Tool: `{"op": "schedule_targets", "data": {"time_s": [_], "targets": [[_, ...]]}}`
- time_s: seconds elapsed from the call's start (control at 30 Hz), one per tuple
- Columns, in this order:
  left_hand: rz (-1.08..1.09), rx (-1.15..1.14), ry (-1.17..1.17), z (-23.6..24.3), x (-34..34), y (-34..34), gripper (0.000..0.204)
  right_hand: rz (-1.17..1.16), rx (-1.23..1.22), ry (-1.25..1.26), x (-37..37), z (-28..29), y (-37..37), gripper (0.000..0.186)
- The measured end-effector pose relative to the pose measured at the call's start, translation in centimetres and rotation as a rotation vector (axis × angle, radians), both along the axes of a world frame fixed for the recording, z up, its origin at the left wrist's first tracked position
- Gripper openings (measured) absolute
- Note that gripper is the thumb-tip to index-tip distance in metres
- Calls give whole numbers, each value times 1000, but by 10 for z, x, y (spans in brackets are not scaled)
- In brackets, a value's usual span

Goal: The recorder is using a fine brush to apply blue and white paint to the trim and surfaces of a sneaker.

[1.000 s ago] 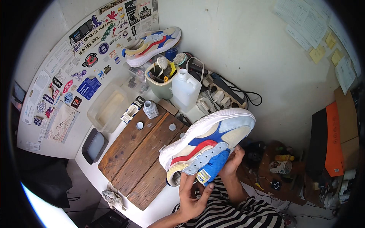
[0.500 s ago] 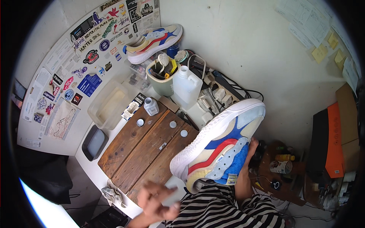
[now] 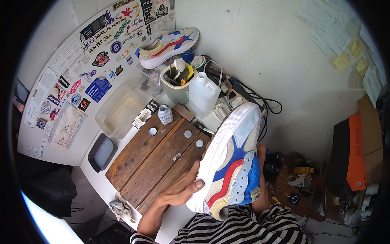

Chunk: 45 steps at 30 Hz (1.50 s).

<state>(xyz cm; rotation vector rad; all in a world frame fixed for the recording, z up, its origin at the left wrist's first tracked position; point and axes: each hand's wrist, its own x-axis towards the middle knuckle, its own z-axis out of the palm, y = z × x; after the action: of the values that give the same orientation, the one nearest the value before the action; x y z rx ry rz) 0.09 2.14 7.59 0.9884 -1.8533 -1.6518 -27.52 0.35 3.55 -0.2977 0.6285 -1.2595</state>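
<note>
A multicoloured sneaker (image 3: 231, 171) with cream, blue and red panels and a white sole stands tilted in front of me, toe up and heel toward me. No lace shows in its eyelets. My left hand (image 3: 187, 188) grips the sole near the heel, its thumb lying on the white sidewall and its other fingers hidden underneath. On the far right side my right hand (image 3: 262, 156) holds the shoe from behind, mostly covered by the upper. A matching sneaker (image 3: 170, 48) rests at the back of the table on top of other items.
A wooden board (image 3: 152, 162) on the white table carries a small open bottle (image 3: 165, 114) and several round white caps. Behind stand a translucent jug (image 3: 202, 95), a tool-filled container (image 3: 177, 89) and a clear plastic tub (image 3: 118, 112). Black cables (image 3: 266, 103) run along the wall.
My left hand, free of the shoe before, has moved up and taken hold of its sole. The sneaker has turned more upright, its toe shifting left.
</note>
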Motion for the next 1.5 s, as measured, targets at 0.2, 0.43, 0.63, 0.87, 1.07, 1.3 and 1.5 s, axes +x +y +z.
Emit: {"op": "schedule_targets", "data": {"time_s": [0.2,0.43,0.63,0.87,1.07,1.3,1.5], "targets": [[-44,89,153,-6,6,2,104,-45,-102,125,4,18,-6,53],[63,186,403,-1,42,0,131,-6,-315,204,6,38,-11,73],[183,118,257,8,55,-3,156,-142,-366,438,-11,34,-3,65],[298,-8,280,-24,47,-4,135,-249,-452,674,-7,41,-8,44],[372,7,319,-34,56,-8,130,-265,-476,636,3,42,-20,38],[348,50,387,-43,83,-1,125,-237,-562,877,28,22,-33,32],[475,254,534,-55,121,12,133,-158,-524,825,65,7,-40,25]]}}
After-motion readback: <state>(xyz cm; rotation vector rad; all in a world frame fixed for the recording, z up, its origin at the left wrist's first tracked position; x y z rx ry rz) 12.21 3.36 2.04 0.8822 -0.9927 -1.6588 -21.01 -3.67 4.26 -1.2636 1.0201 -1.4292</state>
